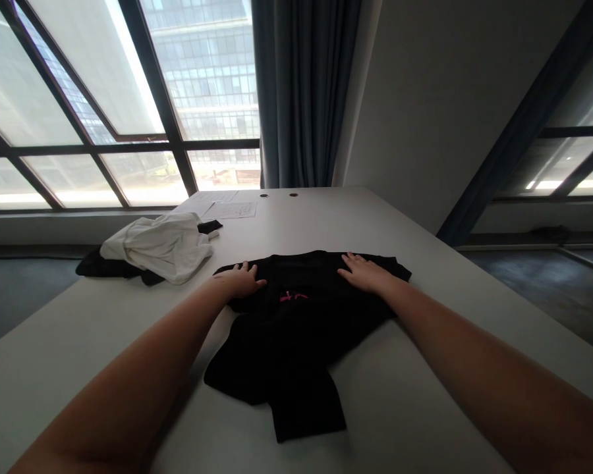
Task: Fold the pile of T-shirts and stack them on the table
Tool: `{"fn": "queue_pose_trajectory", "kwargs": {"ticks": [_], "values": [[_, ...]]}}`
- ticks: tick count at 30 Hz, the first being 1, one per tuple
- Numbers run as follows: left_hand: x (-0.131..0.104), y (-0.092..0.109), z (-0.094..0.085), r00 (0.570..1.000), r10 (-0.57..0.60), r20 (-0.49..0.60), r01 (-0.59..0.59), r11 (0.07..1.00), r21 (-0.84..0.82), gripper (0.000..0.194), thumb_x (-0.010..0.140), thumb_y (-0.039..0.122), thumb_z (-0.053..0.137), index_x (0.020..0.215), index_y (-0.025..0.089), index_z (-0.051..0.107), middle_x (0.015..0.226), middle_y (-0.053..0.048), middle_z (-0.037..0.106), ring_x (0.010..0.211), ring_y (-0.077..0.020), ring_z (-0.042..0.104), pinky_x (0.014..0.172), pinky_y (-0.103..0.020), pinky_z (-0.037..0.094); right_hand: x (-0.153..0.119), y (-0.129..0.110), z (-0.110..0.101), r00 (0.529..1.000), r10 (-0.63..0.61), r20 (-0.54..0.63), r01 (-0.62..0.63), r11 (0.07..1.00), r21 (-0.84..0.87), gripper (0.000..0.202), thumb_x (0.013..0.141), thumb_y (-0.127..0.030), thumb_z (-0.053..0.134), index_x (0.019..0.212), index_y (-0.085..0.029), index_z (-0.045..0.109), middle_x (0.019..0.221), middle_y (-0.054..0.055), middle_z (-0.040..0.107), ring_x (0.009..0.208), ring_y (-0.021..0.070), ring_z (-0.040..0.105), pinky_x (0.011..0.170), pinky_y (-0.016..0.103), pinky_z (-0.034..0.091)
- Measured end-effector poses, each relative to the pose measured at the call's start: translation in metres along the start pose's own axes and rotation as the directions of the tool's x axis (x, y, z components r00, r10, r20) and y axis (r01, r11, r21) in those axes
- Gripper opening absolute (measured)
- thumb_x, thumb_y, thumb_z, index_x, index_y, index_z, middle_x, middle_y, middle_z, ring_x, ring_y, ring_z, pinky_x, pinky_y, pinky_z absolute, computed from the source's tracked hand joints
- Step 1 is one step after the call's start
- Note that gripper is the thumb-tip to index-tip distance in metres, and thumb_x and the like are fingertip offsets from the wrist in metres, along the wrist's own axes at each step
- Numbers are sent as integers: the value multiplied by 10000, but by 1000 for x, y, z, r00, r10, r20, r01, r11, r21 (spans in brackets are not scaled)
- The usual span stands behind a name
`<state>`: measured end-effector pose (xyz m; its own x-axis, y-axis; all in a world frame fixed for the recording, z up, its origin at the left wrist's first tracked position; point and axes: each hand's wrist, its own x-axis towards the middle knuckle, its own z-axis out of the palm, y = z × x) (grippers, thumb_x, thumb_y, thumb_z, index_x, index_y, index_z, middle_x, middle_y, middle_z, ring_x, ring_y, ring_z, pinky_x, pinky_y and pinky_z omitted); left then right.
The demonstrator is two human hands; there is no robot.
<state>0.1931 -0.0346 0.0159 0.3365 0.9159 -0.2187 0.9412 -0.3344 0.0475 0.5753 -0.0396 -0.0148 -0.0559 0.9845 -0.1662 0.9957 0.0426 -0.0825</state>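
Flattening the black garment (296,339) calls for even, light pressure from left hand (242,280) and right hand (364,273), splayed well apart near its far edge.

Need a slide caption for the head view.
Left hand and right hand rest on a black garment on a white table, white cloth to the left.

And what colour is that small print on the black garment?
The small print on the garment is pink, in the head view.
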Motion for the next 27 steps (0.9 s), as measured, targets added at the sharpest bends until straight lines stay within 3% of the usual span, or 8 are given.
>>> {"fn": "queue_pose_trajectory", "kwargs": {"ticks": [3,7,11,15,20,23,27], "values": [[15,-3,-3,1000,-17,-17,17,1000,-11,587,961,572,575,1489,319,613,1623,-181,506,1523,-465,405,1142,-626,392,17,0,-1,1000,8,9,-9,1000,7,801,1058,-608,282,1719,-160,220,1788,140,128,1644,319,133,1311,532,172],[36,-1,-7,995,-95,-37,94,995,-26,713,974,588,486,1611,269,463,1685,-212,397,1545,-472,361,1119,-688,398,35,0,-5,1000,17,-2,-17,1000,26,794,1053,-606,285,1718,-177,222,1787,140,131,1641,339,137,1306,560,165],[49,6,-7,986,-133,-99,131,991,-33,673,1015,564,414,1622,272,431,1729,-189,316,1565,-461,323,1134,-717,366,50,-3,-8,999,38,1,-38,999,26,782,1063,-597,258,1724,-184,196,1792,127,98,1645,328,120,1309,565,134],[50,9,-7,967,-105,-232,103,994,-22,516,1041,463,406,1446,196,581,1578,-202,537,1446,-379,510,1142,-555,422,54,-3,-8,999,12,-45,-12,1000,17,755,1065,-582,299,1707,-185,268,1780,132,187,1633,346,183,1300,570,184],[44,7,-10,939,-97,-331,93,995,-27,314,1004,348,483,1248,205,621,1261,-154,729,1206,-317,677,1003,-415,512,42,-6,-11,950,-205,-235,192,978,-79,547,1044,-457,461,1510,-205,596,1597,143,541,1428,350,527,1194,484,412],[40,2,-16,917,-144,-373,127,990,-69,340,1005,402,506,1282,220,581,1140,-142,760,1089,-327,718,911,-412,536,35,-8,-16,926,-275,-259,260,961,-92,443,1031,-394,511,1408,-227,674,1488,120,630,1320,328,600,1140,447,464],[35,-20,-30,908,-184,-376,137,979,-148,434,955,535,587,1267,236,620,1117,-121,773,1057,-329,716,911,-407,535,34,0,-24,946,-195,-258,184,981,-65,434,1010,-429,560,1357,-211,702,1403,148,655,1251,336,629,1090,442,492]]}}
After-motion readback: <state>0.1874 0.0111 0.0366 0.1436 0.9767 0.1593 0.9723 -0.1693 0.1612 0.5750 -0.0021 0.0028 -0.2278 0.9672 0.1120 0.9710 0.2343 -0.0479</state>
